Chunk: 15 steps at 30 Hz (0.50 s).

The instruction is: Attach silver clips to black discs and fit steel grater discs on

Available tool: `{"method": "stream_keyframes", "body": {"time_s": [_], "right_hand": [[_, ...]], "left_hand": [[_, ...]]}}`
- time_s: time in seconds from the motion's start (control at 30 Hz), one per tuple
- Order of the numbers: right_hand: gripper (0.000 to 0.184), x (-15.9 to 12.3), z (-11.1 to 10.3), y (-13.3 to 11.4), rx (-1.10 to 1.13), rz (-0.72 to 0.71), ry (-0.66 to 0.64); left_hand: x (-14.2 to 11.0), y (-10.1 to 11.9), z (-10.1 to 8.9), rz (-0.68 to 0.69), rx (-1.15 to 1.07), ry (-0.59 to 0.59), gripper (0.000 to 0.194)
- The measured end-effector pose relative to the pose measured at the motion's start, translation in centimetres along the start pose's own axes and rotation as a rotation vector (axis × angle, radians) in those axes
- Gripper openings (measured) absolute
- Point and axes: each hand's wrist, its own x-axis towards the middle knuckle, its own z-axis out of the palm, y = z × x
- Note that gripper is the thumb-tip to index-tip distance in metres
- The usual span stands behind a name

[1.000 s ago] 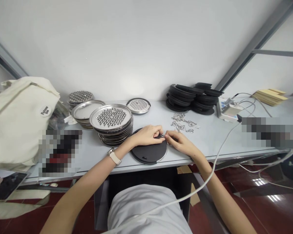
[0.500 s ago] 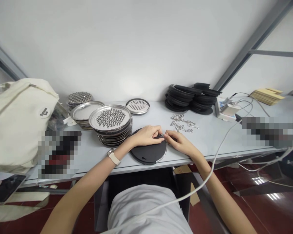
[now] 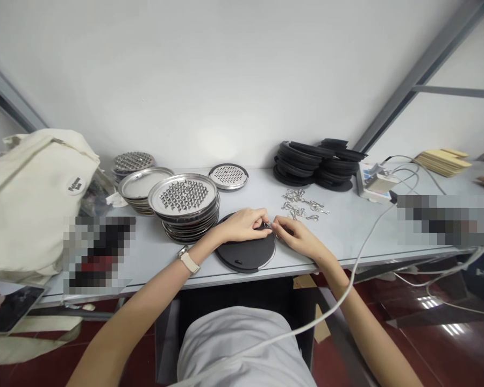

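Observation:
A round black disc (image 3: 248, 253) with a thin metal rim lies flat near the table's front edge. My left hand (image 3: 248, 224) rests on its upper part, fingers curled into a pinch. Just to the right, my right hand (image 3: 298, 236) is closed too, thumb and forefinger pinching a small metal wire clip (image 3: 268, 226) at the disc's edge. The fingertips of both hands meet there, and the fingers partly cover the clip. Beyond my right hand lies a loose pile of wire clips (image 3: 300, 204).
Stacked metal grater discs (image 3: 183, 196) stand left, before a stack of plain-topped metal discs (image 3: 145, 180). A perforated disc (image 3: 228, 174) lies at the back. Black rings (image 3: 298, 161) are piled behind the clips. A white cable (image 3: 358, 258) crosses my right arm. A cream bag (image 3: 32, 204) sits far left.
Both hands keep almost the same pinched pose at the disc's edge. The view has shifted slightly. At the far right edge, what looks like another person's hand has come into view.

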Motion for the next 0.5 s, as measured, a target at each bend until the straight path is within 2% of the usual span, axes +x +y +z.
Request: {"method": "stream_keyframes", "body": {"time_s": [0.5], "right_hand": [[0.031, -0.06, -0.1, 0.07, 0.032, -0.005, -0.006]], "left_hand": [[0.06, -0.1, 0.12, 0.013, 0.008, 0.008, 0.02]]}}
